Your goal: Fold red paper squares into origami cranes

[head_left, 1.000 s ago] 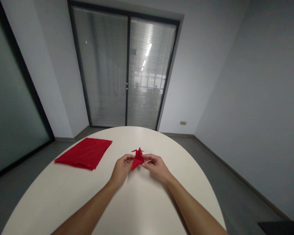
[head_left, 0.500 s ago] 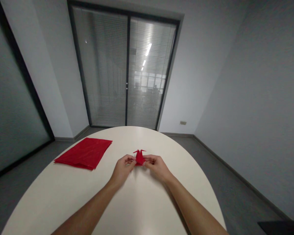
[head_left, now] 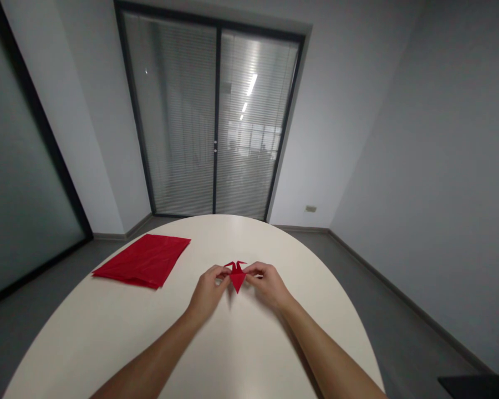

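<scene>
A small red folded-paper figure point(head_left: 238, 279), shaped like an origami crane, is held between my two hands over the table. Two thin bent points stick out at its top, one to each side, and a triangular flap hangs down towards me. My left hand point(head_left: 210, 285) pinches its left edge between thumb and fingers. On the other side, my right hand point(head_left: 265, 282) pinches the right edge in the same way. The fingertips partly cover both sides of the paper.
Several red paper sheets point(head_left: 145, 259) lie stacked at the left of the round white table point(head_left: 216, 343). Beyond the far table edge stands a glazed partition with blinds point(head_left: 183, 122). A dark object point(head_left: 478, 386) shows at the lower right corner.
The near flap of the red paper figure has come down into a triangle pointing towards me. Its top points sit slightly lower and spread wider. Both hands stay in nearly the same place.
</scene>
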